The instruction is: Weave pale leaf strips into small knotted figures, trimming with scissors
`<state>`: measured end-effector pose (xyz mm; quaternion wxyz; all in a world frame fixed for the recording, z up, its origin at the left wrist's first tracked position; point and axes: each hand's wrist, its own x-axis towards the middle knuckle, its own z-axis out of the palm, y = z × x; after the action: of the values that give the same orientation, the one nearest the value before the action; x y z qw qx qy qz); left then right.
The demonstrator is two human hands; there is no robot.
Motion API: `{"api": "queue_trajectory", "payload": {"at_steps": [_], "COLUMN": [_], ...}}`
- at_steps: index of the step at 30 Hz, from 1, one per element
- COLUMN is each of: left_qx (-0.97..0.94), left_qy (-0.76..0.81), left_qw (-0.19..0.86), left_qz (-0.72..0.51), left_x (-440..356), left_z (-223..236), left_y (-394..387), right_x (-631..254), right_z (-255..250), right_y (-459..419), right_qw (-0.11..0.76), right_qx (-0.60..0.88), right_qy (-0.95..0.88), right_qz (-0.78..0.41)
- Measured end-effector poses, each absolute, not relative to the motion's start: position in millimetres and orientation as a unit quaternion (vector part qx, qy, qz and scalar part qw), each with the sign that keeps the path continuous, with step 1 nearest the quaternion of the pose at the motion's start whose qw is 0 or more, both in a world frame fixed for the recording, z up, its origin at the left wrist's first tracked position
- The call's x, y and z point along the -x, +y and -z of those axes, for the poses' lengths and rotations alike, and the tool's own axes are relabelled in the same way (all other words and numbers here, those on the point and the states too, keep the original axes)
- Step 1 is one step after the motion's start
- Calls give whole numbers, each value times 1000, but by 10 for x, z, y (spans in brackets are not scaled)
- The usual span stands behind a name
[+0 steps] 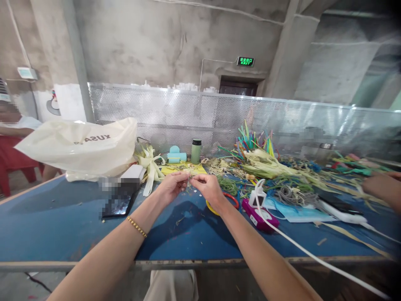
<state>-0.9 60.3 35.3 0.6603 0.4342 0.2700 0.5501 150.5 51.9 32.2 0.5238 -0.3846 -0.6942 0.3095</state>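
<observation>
So, nearest first: a light trouser leg [171, 286] under the edge of the blue counter [78, 225], cut off by the frame. Both forearms run in from the bottom, with a gold bead bracelet [136, 226] on the left one. Left hand [172, 188] and right hand [208, 190] meet over the counter, fingers pinched together on a small pale piece [189, 178]. It's right between the fingertips, mostly covered, so I can't make out its shape.

The right wrist hides part of a red and yellow ring-like thing [231, 199]. Right of that there's a purple power strip [259, 215] with a white charger [257, 199], its cable leaving the frame bottom right. The dark phone [119, 201] on the left is partly pixelated.

Further back: a yellow sheet [200, 169] partly behind the hands, a green bottle [196, 151], and husks [266, 164] heaped by colourful strips [247, 140]. Another person's hand [380, 188] at the right edge is blurry and cut off. Someone seated [23, 122] far left is half cropped, behind a big pale bag [84, 146]. The mesh screen [163, 108] covers the lower part of a dark doorway [238, 88] below a green exit sign [245, 62].
</observation>
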Motion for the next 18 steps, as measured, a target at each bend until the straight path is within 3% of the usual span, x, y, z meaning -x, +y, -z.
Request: {"api": "queue_trajectory", "payload": {"at_steps": [11, 18], "left_qx": [-418, -525], "left_qy": [304, 306], "left_qw": [663, 579], "left_qz": [-542, -544], "left_x": [19, 81], "left_z": [-408, -379], "left_y": [578, 612], "right_x": [-1491, -1506], "right_z": [-255, -299], "right_y": [551, 504], "right_qw": [535, 545], "right_qx": [413, 419], "right_qy": [-709, -709], "right_qz": [-201, -160]}}
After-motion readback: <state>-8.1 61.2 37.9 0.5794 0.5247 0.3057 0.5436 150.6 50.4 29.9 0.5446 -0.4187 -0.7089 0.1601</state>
